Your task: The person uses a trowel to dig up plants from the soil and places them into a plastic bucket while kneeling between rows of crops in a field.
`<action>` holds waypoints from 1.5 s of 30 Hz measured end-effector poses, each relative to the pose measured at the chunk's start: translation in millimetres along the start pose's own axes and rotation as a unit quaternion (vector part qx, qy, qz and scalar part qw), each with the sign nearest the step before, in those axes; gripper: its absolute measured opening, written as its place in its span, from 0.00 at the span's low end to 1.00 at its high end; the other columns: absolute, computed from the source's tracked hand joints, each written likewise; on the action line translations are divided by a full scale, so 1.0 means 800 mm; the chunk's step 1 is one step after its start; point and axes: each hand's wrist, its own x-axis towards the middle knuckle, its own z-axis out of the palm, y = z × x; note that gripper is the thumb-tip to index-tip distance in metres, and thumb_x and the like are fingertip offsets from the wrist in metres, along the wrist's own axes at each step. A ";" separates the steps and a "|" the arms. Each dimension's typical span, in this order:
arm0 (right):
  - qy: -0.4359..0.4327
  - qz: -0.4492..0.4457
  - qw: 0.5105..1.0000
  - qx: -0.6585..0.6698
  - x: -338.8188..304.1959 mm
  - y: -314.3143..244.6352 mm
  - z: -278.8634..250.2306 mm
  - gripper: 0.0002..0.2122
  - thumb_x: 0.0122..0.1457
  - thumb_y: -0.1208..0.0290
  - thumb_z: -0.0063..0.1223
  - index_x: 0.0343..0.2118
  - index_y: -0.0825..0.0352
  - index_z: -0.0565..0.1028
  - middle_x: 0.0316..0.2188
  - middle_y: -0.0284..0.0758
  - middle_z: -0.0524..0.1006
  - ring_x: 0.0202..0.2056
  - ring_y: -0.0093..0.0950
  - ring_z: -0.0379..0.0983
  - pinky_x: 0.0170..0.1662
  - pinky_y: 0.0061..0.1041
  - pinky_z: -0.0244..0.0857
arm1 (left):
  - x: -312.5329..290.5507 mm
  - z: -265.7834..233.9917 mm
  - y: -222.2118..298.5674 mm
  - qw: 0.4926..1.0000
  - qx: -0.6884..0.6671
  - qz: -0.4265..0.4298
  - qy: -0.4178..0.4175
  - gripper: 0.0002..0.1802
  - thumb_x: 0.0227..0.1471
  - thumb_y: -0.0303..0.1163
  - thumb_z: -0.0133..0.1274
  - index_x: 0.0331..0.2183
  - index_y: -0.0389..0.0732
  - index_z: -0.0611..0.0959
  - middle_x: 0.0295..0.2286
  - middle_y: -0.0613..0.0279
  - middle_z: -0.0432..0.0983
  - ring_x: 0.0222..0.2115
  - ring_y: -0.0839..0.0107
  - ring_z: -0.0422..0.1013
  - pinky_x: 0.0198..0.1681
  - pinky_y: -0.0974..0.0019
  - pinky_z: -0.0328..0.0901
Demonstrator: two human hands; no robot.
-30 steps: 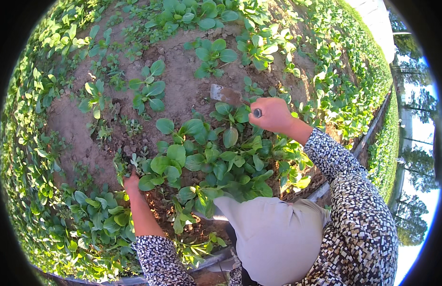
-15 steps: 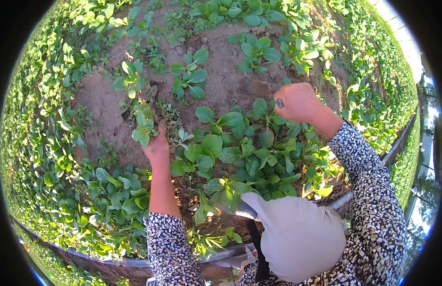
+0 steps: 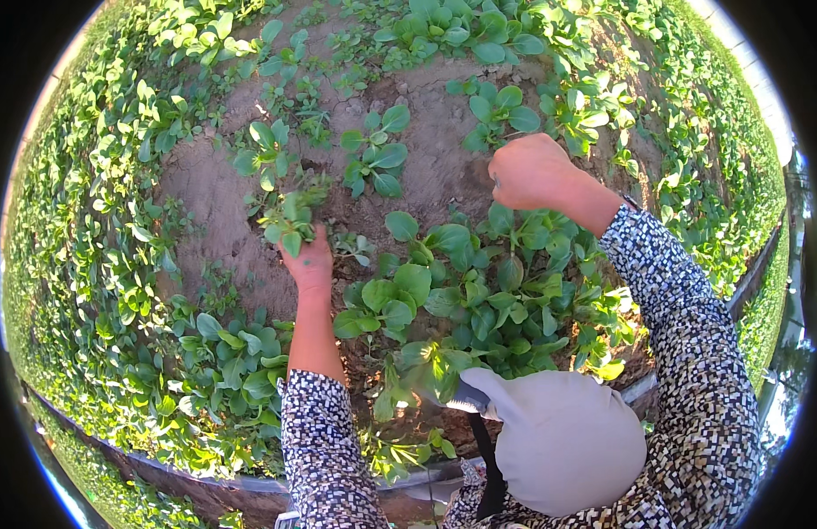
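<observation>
Head view: held a small bunch of green leaves [image 3: 290, 219] at the end of the left hand [image 3: 308, 263], over brown soil [image 3: 201, 181] left of centre. Drew thumb and fingers together about the base of the bunch, with the leaves spilling outward past the knuckles; could not make out the fingertips underneath. Could not tell from above whether clear of the ground or touching. Showed slightly blurred at the leaf edges.

Lay near a low grey-green seedling [image 3: 354, 248], just right of the hand. Stood a broad-leaved plant [image 3: 377, 152] farther up, upright in the bare strip. Curled the right hand [image 3: 533, 172] into a tight fist to the right, well apart from the left, around a tool handle [image 3: 494, 182] with only a blurred end in sight. Grew a dense clump of broad leaves [image 3: 492, 286] below and between both hands, and another leafy plant [image 3: 492, 115] just above the fist.

Covered both forearms with patterned sleeves [image 3: 690, 300]. Bulged a pale rounded cloth shape [image 3: 569, 441] at lower right of centre, beside a dark strap [image 3: 491, 472].
</observation>
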 end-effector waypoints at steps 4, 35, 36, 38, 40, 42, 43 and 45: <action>-0.023 0.012 1.000 -0.008 0.002 -0.002 -0.005 0.09 0.43 0.68 0.50 0.23 0.66 0.79 0.25 0.41 0.78 0.30 0.38 0.75 0.36 0.36 0.69 | 0.035 -0.011 -0.001 1.000 0.014 0.003 -0.010 0.24 0.44 0.41 0.57 0.41 0.37 0.76 0.40 0.50 0.72 0.39 0.52 0.70 0.43 0.55 0.65; 0.130 -0.021 0.991 -0.040 -0.008 -0.042 0.032 0.13 0.44 0.66 0.49 0.29 0.69 0.78 0.33 0.47 0.77 0.36 0.45 0.74 0.40 0.41 0.68 | -0.518 -0.438 0.010 0.623 -0.616 -0.260 0.405 0.26 0.55 0.43 0.50 0.53 0.46 0.69 0.46 0.60 0.72 0.44 0.65 0.71 0.46 0.62 0.70; 0.112 -0.010 0.992 -0.056 -0.013 -0.048 0.026 0.14 0.46 0.66 0.46 0.31 0.69 0.78 0.35 0.47 0.77 0.38 0.45 0.74 0.41 0.40 0.68 | -0.546 -0.470 -0.004 0.615 -0.603 -0.255 0.440 0.26 0.55 0.43 0.50 0.54 0.46 0.68 0.46 0.60 0.71 0.44 0.65 0.71 0.47 0.62 0.69; 0.185 -0.025 0.982 -0.024 -0.016 -0.032 0.035 0.13 0.43 0.65 0.51 0.27 0.70 0.78 0.30 0.46 0.78 0.34 0.46 0.75 0.38 0.42 0.68 | -0.576 -0.516 -0.015 0.600 -0.502 -0.288 0.553 0.25 0.56 0.43 0.48 0.53 0.44 0.68 0.46 0.59 0.71 0.44 0.66 0.70 0.47 0.62 0.69; 0.157 -0.052 0.986 -0.014 -0.007 -0.022 0.043 0.13 0.44 0.64 0.51 0.27 0.70 0.78 0.30 0.46 0.78 0.34 0.45 0.75 0.38 0.41 0.68 | -0.658 -0.586 -0.096 0.629 -0.414 -0.223 0.619 0.20 0.57 0.41 0.42 0.48 0.41 0.72 0.43 0.58 0.72 0.43 0.66 0.70 0.45 0.63 0.68; 0.186 -0.017 0.982 -0.004 -0.013 -0.029 0.047 0.13 0.45 0.64 0.49 0.25 0.69 0.78 0.30 0.45 0.78 0.34 0.44 0.75 0.37 0.41 0.69 | -0.694 -0.609 -0.145 0.664 -0.287 -0.381 0.575 0.15 0.55 0.41 0.44 0.40 0.42 0.75 0.34 0.61 0.74 0.32 0.71 0.70 0.33 0.68 0.66; 0.161 -0.064 0.984 -0.034 -0.019 -0.039 0.039 0.12 0.45 0.64 0.49 0.26 0.68 0.78 0.30 0.45 0.78 0.34 0.43 0.75 0.38 0.40 0.69 | -0.713 -0.618 -0.152 0.679 -0.242 -0.476 0.504 0.13 0.53 0.41 0.47 0.37 0.44 0.76 0.30 0.63 0.74 0.28 0.73 0.69 0.28 0.71 0.63; 0.091 -0.005 0.995 -0.027 -0.010 -0.021 0.055 0.13 0.46 0.64 0.48 0.27 0.67 0.79 0.30 0.43 0.78 0.35 0.42 0.75 0.38 0.39 0.69 | -0.736 -0.612 -0.161 0.643 -0.223 -0.649 0.339 0.20 0.50 0.45 0.51 0.42 0.45 0.74 0.31 0.62 0.75 0.26 0.73 0.68 0.24 0.68 0.61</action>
